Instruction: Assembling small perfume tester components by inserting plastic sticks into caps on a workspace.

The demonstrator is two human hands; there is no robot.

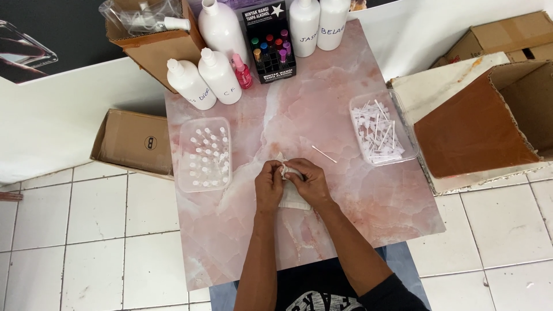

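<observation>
Both of my hands meet over the middle of a pink marbled table (357,201). My left hand (269,185) and my right hand (308,179) pinch a small white object (283,168) between their fingertips. A white cloth (291,198) lies under them, partly hidden by my right hand. A single white stick-like piece (324,154) rests on the table just right of my hands. Left of them stands a clear tray (183,167) full of several small capped vials. On the right, another clear tray (358,115) holds a heap of white sticks.
Several large white bottles (219,75), a pink spray bottle (242,71) and a black display box of coloured small bottles (271,46) line the far edge. Cardboard boxes stand at far left (158,43), on the floor (133,141) and to the right (489,121).
</observation>
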